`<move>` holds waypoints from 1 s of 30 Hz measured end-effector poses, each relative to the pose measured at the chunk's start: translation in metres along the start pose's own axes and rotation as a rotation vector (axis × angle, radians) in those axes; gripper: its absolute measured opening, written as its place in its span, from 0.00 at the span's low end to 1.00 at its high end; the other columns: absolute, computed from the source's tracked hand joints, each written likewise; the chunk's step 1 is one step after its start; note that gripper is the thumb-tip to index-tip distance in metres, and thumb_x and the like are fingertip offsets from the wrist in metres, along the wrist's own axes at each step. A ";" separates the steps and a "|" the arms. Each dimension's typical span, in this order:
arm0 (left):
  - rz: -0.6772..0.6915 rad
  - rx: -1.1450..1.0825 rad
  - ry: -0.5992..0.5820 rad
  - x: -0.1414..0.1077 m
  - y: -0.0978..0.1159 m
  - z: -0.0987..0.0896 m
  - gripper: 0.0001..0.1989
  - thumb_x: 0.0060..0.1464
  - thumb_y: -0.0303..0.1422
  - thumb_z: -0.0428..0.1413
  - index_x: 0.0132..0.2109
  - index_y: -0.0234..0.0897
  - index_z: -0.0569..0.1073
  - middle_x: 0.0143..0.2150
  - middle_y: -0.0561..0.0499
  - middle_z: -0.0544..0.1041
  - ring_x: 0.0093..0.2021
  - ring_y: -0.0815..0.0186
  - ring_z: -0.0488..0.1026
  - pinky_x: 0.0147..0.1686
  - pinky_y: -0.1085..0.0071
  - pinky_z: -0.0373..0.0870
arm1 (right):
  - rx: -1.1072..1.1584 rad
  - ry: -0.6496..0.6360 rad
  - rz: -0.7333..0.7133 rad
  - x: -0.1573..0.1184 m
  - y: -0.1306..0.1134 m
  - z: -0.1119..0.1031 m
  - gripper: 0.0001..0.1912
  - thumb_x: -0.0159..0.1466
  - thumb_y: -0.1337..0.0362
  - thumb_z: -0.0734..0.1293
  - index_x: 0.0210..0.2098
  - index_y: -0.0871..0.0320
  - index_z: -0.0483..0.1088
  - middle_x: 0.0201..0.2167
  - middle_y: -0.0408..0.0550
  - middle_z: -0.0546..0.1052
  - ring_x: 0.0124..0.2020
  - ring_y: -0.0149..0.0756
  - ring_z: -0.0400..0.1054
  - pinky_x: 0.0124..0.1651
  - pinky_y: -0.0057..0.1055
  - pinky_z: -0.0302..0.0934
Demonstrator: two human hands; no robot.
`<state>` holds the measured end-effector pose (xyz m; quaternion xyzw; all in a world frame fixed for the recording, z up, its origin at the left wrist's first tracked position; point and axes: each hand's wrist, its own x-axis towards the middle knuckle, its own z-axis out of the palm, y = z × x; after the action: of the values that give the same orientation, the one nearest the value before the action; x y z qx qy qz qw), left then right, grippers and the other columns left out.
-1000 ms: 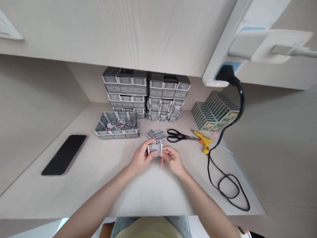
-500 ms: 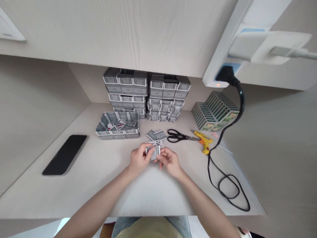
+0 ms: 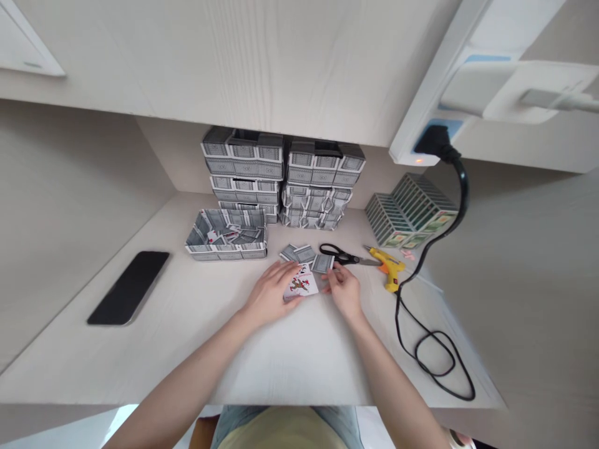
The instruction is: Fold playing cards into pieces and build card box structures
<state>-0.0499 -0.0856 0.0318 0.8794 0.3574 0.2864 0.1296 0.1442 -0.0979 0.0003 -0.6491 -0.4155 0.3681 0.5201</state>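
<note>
My left hand (image 3: 272,292) is curled over the left side of a joker playing card (image 3: 304,285), thumb along its lower edge. More card faces show just above it, partly under my fingers. My right hand (image 3: 345,290) pinches the lower right corner of a small grey-backed folded card (image 3: 322,263), close beside the joker. Just behind lie a couple more grey-backed folded cards (image 3: 305,253), overlapping on the desk. Black-handled scissors (image 3: 341,254) rest behind my right hand, blades pointing right.
An open box made of cards (image 3: 227,254) holds loose folded cards. Stacked card boxes (image 3: 243,165) stand behind. Right are a yellow glue gun (image 3: 388,267), a black cable (image 3: 433,371), and green slatted card pieces (image 3: 407,209). A phone (image 3: 128,288) lies left; a power strip (image 3: 416,146) hangs above.
My hands have moved apart. The folded card they held together is now at my right hand, farther right, while my left hand has come down onto the joker card.
</note>
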 end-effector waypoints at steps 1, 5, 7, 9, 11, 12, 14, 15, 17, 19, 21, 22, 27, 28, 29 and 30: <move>0.001 0.010 -0.003 0.000 -0.001 0.000 0.29 0.46 0.35 0.55 0.56 0.38 0.58 0.56 0.44 0.64 0.56 0.58 0.59 0.57 0.54 0.53 | -0.036 0.015 -0.017 -0.001 -0.001 0.000 0.29 0.54 0.51 0.62 0.48 0.64 0.62 0.24 0.49 0.75 0.13 0.32 0.65 0.18 0.28 0.60; 0.001 0.033 -0.019 -0.001 -0.002 0.001 0.29 0.46 0.36 0.55 0.55 0.36 0.59 0.56 0.44 0.64 0.57 0.59 0.58 0.58 0.55 0.51 | -0.173 0.111 -0.092 -0.006 -0.008 -0.002 0.25 0.56 0.52 0.60 0.47 0.63 0.62 0.15 0.41 0.71 0.09 0.30 0.59 0.14 0.25 0.53; -0.002 0.038 -0.027 -0.002 -0.002 0.001 0.30 0.45 0.36 0.56 0.55 0.36 0.59 0.55 0.44 0.65 0.57 0.58 0.59 0.58 0.54 0.51 | -0.241 0.102 -0.132 -0.009 -0.012 -0.003 0.20 0.57 0.52 0.59 0.40 0.62 0.66 0.13 0.40 0.69 0.10 0.29 0.58 0.15 0.25 0.52; -0.006 0.039 -0.031 -0.002 -0.001 0.002 0.29 0.45 0.35 0.56 0.55 0.37 0.60 0.54 0.44 0.66 0.55 0.58 0.61 0.57 0.54 0.52 | -0.322 0.034 -0.182 -0.011 -0.016 -0.002 0.18 0.57 0.50 0.59 0.29 0.60 0.68 0.12 0.41 0.69 0.11 0.29 0.59 0.17 0.25 0.53; -0.006 0.034 -0.031 -0.002 -0.001 0.003 0.27 0.46 0.34 0.55 0.54 0.37 0.61 0.53 0.44 0.67 0.55 0.59 0.62 0.57 0.54 0.53 | -0.383 -0.061 -0.210 -0.014 -0.017 0.000 0.20 0.56 0.49 0.60 0.20 0.58 0.66 0.11 0.42 0.69 0.11 0.29 0.60 0.19 0.25 0.53; -0.003 0.030 -0.033 -0.002 -0.001 0.004 0.26 0.46 0.33 0.55 0.54 0.38 0.61 0.53 0.45 0.67 0.54 0.60 0.63 0.57 0.54 0.53 | -0.389 -0.107 -0.200 -0.015 -0.018 0.001 0.20 0.55 0.48 0.60 0.17 0.57 0.65 0.11 0.43 0.69 0.11 0.29 0.60 0.18 0.25 0.53; 0.010 0.020 -0.042 -0.002 -0.001 0.005 0.25 0.47 0.31 0.54 0.54 0.38 0.61 0.53 0.45 0.67 0.54 0.61 0.63 0.57 0.55 0.54 | -0.343 -0.178 -0.140 -0.017 -0.017 0.004 0.20 0.52 0.47 0.62 0.17 0.57 0.64 0.10 0.42 0.69 0.10 0.28 0.59 0.16 0.25 0.51; 0.016 0.017 -0.048 -0.002 -0.002 0.006 0.24 0.47 0.30 0.53 0.54 0.38 0.61 0.54 0.45 0.67 0.54 0.61 0.63 0.57 0.55 0.54 | -0.296 -0.207 -0.100 -0.017 -0.016 0.005 0.20 0.51 0.47 0.63 0.17 0.57 0.64 0.10 0.41 0.69 0.09 0.28 0.58 0.14 0.24 0.50; 0.021 0.014 -0.064 -0.002 -0.004 0.007 0.24 0.48 0.28 0.52 0.54 0.37 0.61 0.54 0.46 0.67 0.55 0.62 0.62 0.57 0.56 0.55 | -0.194 -0.254 -0.019 -0.017 -0.013 0.007 0.20 0.49 0.47 0.65 0.18 0.58 0.63 0.11 0.41 0.69 0.08 0.27 0.57 0.12 0.24 0.49; 0.015 0.014 -0.075 -0.002 -0.005 0.008 0.23 0.48 0.26 0.51 0.54 0.37 0.61 0.53 0.46 0.67 0.55 0.63 0.62 0.57 0.57 0.55 | -0.105 -0.302 0.063 -0.015 -0.011 0.007 0.20 0.47 0.47 0.67 0.19 0.58 0.63 0.11 0.40 0.69 0.08 0.26 0.56 0.11 0.23 0.48; 0.011 0.011 -0.078 -0.002 -0.006 0.009 0.23 0.49 0.27 0.51 0.54 0.37 0.61 0.54 0.46 0.67 0.55 0.63 0.62 0.57 0.58 0.55 | -0.035 -0.348 0.143 -0.014 -0.012 0.007 0.19 0.46 0.48 0.68 0.19 0.59 0.63 0.11 0.40 0.69 0.08 0.26 0.57 0.10 0.22 0.47; 0.010 0.008 -0.075 -0.002 -0.006 0.009 0.23 0.49 0.28 0.52 0.54 0.37 0.61 0.54 0.46 0.67 0.55 0.62 0.62 0.57 0.58 0.55 | -0.004 -0.361 0.177 -0.013 -0.012 0.006 0.19 0.46 0.49 0.68 0.20 0.59 0.63 0.11 0.40 0.69 0.08 0.26 0.58 0.09 0.22 0.47; -0.002 -0.003 -0.049 -0.002 -0.005 0.008 0.24 0.50 0.37 0.53 0.54 0.36 0.61 0.54 0.45 0.66 0.54 0.60 0.62 0.56 0.57 0.57 | 0.135 -0.387 0.275 -0.011 -0.018 0.001 0.17 0.48 0.53 0.69 0.22 0.62 0.64 0.12 0.42 0.71 0.09 0.26 0.60 0.10 0.20 0.50; -0.005 -0.002 -0.047 -0.002 -0.005 0.009 0.24 0.50 0.37 0.53 0.54 0.36 0.61 0.54 0.45 0.66 0.54 0.60 0.62 0.55 0.57 0.57 | 0.162 -0.380 0.286 -0.011 -0.019 0.001 0.16 0.48 0.54 0.69 0.22 0.62 0.65 0.12 0.42 0.71 0.09 0.25 0.61 0.11 0.20 0.52; -0.008 -0.001 -0.046 -0.002 -0.005 0.009 0.24 0.50 0.37 0.52 0.54 0.36 0.61 0.54 0.45 0.66 0.54 0.60 0.62 0.55 0.58 0.58 | 0.188 -0.368 0.295 -0.011 -0.019 0.000 0.16 0.49 0.54 0.69 0.23 0.62 0.65 0.13 0.43 0.72 0.10 0.26 0.62 0.11 0.20 0.53; -0.012 0.002 -0.046 -0.001 -0.006 0.009 0.23 0.51 0.36 0.52 0.54 0.36 0.61 0.54 0.46 0.67 0.54 0.60 0.62 0.55 0.59 0.58 | 0.213 -0.351 0.303 -0.010 -0.020 0.000 0.15 0.49 0.55 0.68 0.23 0.62 0.65 0.14 0.44 0.73 0.11 0.26 0.63 0.13 0.19 0.54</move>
<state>-0.0487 -0.0826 0.0217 0.8838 0.3598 0.2649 0.1386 0.1377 -0.1053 0.0200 -0.5716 -0.3564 0.5905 0.4446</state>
